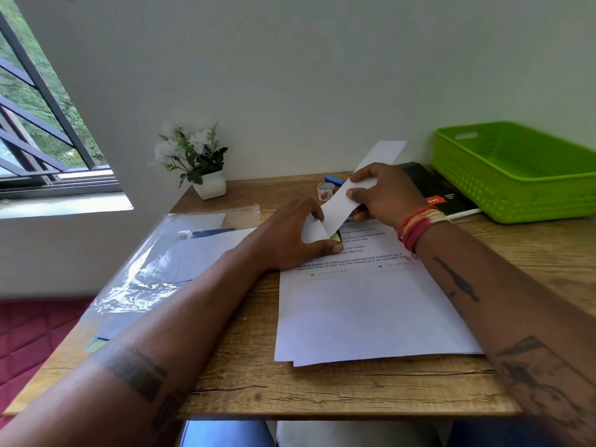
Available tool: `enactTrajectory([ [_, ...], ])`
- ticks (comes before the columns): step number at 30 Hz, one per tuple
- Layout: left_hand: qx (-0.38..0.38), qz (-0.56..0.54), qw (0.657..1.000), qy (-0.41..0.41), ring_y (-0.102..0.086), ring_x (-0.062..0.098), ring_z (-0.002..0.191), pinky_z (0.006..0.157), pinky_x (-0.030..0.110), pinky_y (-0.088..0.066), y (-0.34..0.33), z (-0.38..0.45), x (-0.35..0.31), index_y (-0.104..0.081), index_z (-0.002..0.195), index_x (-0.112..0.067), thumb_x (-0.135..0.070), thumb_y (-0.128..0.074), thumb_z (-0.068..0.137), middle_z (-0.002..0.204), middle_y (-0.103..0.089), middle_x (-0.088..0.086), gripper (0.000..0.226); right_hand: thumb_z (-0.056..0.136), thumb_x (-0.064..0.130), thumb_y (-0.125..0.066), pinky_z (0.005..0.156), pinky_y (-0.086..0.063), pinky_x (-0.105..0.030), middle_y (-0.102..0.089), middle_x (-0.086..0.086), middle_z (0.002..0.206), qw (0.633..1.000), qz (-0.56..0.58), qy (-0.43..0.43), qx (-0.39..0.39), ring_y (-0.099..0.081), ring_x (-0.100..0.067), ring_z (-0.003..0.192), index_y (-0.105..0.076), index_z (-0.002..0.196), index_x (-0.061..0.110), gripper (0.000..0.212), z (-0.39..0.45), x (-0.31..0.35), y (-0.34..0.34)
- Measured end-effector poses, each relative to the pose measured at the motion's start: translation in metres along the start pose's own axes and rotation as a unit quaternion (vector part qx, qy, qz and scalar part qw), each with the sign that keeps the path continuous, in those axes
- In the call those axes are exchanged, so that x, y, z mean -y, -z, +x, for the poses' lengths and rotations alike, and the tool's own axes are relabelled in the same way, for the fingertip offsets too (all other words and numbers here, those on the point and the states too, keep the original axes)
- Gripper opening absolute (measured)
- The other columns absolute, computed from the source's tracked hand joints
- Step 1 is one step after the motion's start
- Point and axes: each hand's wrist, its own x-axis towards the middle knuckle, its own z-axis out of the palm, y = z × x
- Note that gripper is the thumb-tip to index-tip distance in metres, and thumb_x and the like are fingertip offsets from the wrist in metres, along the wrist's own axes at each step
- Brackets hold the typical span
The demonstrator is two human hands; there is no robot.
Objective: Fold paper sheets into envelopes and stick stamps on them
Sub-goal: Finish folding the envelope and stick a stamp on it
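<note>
A long white paper strip (338,204) slants up from the desk middle toward the back wall. My left hand (290,233) pinches its curled lower end, with a small yellow and black thing partly hidden under the fingers. My right hand (383,195) grips the strip higher up, thumb on top. Under both hands lies a stack of white printed sheets (364,311) on the wooden desk (245,382). A small roll of patterned tape (325,191) stands behind the hands.
A green plastic basket (516,175) sits at the back right beside a black notebook (442,195). A clear plastic sleeve with papers (161,262) covers the desk's left side. A white potted plant (200,162) and a blue object (334,180) stand near the wall.
</note>
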Motion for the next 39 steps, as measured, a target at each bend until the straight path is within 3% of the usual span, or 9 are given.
enactTrajectory([
  [3, -0.007, 0.003, 1.000, 0.002, -0.048, 0.008, 0.099, 0.069, 0.019, -0.034, -0.001, 0.001, 0.001, -0.044, 0.111, -0.043, -0.089, -0.059, 0.063, 0.113, -0.046, -0.019, 0.068, 0.084, 0.007, -0.078, 0.054, -0.060, -0.028, -0.056, 0.008, 0.098, 1.000, -0.003, -0.018, 0.018, -0.073, -0.016, 0.061, -0.065, 0.101, 0.020, 0.024, -0.005, 0.003, -0.005],
  [7, -0.024, -0.001, 1.000, -0.008, -0.045, 0.004, 0.095, 0.068, 0.014, -0.031, -0.001, 0.001, 0.003, -0.042, 0.109, -0.044, -0.087, -0.062, 0.066, 0.108, -0.045, -0.021, 0.063, 0.082, 0.010, -0.081, 0.050, -0.058, -0.028, -0.073, -0.010, 0.087, 0.992, 0.053, -0.078, 0.089, -0.074, -0.021, 0.058, -0.063, 0.104, 0.017, 0.030, -0.014, 0.007, -0.012],
  [11, -0.022, 0.000, 1.000, 0.001, -0.046, 0.005, 0.094, 0.066, 0.016, -0.031, -0.001, 0.001, 0.003, -0.043, 0.110, -0.044, -0.086, -0.063, 0.066, 0.109, -0.046, -0.020, 0.064, 0.081, 0.033, -0.082, 0.056, -0.046, -0.022, -0.071, 0.004, 0.091, 0.995, -0.061, 0.003, 0.083, -0.062, -0.005, 0.066, -0.070, 0.100, 0.027, 0.024, -0.016, 0.005, -0.015],
  [13, -0.022, -0.002, 1.000, 0.003, -0.046, 0.007, 0.096, 0.067, 0.021, -0.034, 0.000, 0.001, 0.002, -0.043, 0.111, -0.043, -0.086, -0.064, 0.065, 0.112, -0.046, -0.018, 0.066, 0.085, 0.038, -0.075, 0.053, -0.042, -0.021, -0.066, 0.006, 0.088, 0.996, -0.045, 0.018, 0.069, -0.056, -0.004, 0.063, -0.072, 0.097, 0.027, 0.017, -0.013, 0.006, -0.012],
  [18, 0.010, -0.001, 1.000, 0.004, -0.046, 0.010, 0.104, 0.077, 0.030, -0.038, 0.001, 0.000, 0.001, -0.043, 0.109, -0.045, -0.085, -0.067, 0.063, 0.122, -0.048, -0.015, 0.066, 0.091, 0.017, -0.070, 0.046, -0.050, -0.025, -0.075, -0.010, 0.083, 0.996, 0.014, -0.012, 0.092, -0.066, -0.013, 0.056, -0.072, 0.099, 0.025, 0.012, -0.011, 0.005, -0.008],
  [24, -0.005, -0.008, 1.000, 0.000, -0.048, 0.009, 0.103, 0.081, 0.030, -0.041, 0.000, -0.001, 0.005, -0.045, 0.105, -0.042, -0.084, -0.064, 0.065, 0.116, -0.050, -0.015, 0.061, 0.094, 0.020, -0.067, 0.038, -0.043, -0.024, -0.075, -0.011, 0.101, 0.977, 0.123, -0.077, 0.154, -0.067, -0.017, 0.055, -0.068, 0.111, 0.015, 0.018, -0.014, 0.008, -0.011],
  [30, -0.011, -0.001, 1.000, 0.005, -0.047, 0.007, 0.104, 0.080, 0.029, -0.038, -0.001, -0.002, 0.004, -0.043, 0.114, -0.043, -0.083, -0.066, 0.066, 0.118, -0.050, -0.016, 0.066, 0.093, 0.011, -0.068, 0.041, -0.048, -0.024, -0.076, -0.016, 0.086, 0.973, 0.062, -0.100, 0.199, -0.071, -0.023, 0.061, -0.064, 0.116, 0.020, 0.026, -0.016, 0.008, -0.007],
  [35, -0.022, 0.002, 1.000, -0.016, -0.052, 0.012, 0.112, 0.091, 0.039, -0.048, 0.004, -0.002, -0.001, -0.046, 0.129, -0.033, -0.074, -0.072, 0.072, 0.130, -0.053, -0.008, 0.075, 0.087, 0.005, -0.072, 0.040, -0.047, -0.024, -0.074, -0.016, 0.075, 0.974, 0.067, -0.074, 0.205, -0.066, -0.019, 0.054, -0.065, 0.115, 0.019, 0.033, -0.017, 0.005, -0.015],
  [39, -0.028, -0.004, 0.999, -0.022, -0.052, 0.013, 0.113, 0.091, 0.041, -0.048, 0.005, -0.002, -0.002, -0.047, 0.130, -0.032, -0.072, -0.071, 0.072, 0.130, -0.054, -0.008, 0.075, 0.085, 0.014, -0.076, 0.037, -0.041, -0.024, -0.074, -0.020, 0.084, 0.972, 0.077, -0.065, 0.211, -0.060, -0.019, 0.051, -0.064, 0.115, 0.020, 0.033, -0.019, 0.004, -0.020],
])
